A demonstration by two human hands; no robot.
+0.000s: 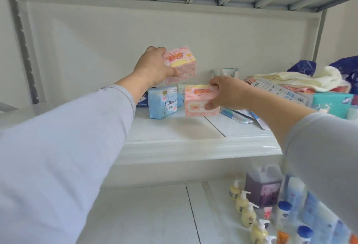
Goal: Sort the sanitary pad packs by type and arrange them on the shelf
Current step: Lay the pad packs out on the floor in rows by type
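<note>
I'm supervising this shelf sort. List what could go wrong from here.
1. The left hand holds its pink pack raised over the blue pack; a slip could knock it over.
2. The right hand could set its pink pack among the toothbrushes, mixing types.

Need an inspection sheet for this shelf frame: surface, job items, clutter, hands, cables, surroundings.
Surface: white shelf, bare at front.
Job's things: two pink packs, one in the air, one low over the shelf; blue pack standing on the shelf.
Clutter: towels, toothbrush, teal pack at right.
Hands: left hand grips the raised pack; right hand grips the lower one.
Cables: nothing seen.
Surroundings: pump bottles on the shelf below.
</note>
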